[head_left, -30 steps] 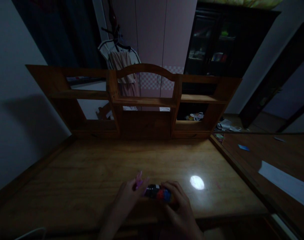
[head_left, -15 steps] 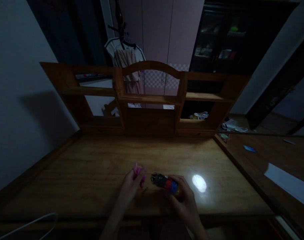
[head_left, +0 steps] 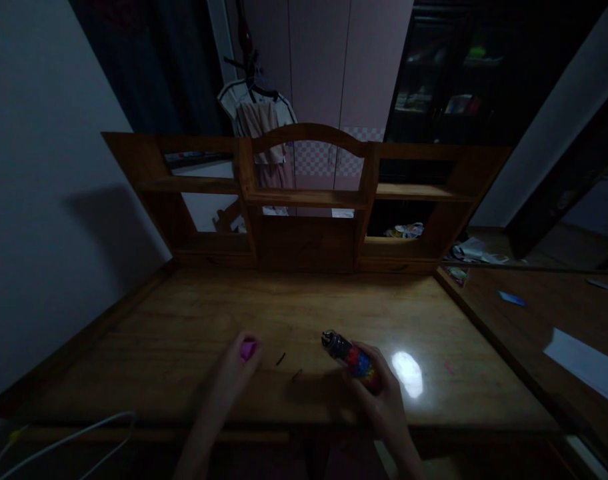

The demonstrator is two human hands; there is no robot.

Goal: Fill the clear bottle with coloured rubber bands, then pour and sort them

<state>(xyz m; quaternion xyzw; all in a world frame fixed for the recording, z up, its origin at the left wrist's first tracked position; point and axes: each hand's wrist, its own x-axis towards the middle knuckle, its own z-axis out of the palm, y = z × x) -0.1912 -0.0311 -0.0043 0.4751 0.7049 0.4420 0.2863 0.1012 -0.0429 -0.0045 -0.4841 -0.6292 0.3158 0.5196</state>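
Observation:
The room is dim. My right hand is closed around a small dark canister with red, blue and yellow print, held tilted above the wooden desk with its open top pointing up and left. My left hand pinches a small pink cap, well apart from the canister. Two tiny dark bits lie on the desktop between my hands.
A wooden shelf unit stands along the desk's back edge. A bright light spot reflects on the desk beside my right hand. A white cable lies at the front left. A darker side desk with a white sheet is at the right.
My hands have drawn apart: the left one carried the pink cap away to the left, and the right one tilted the canister, now uncapped. The view shifted a little leftward.

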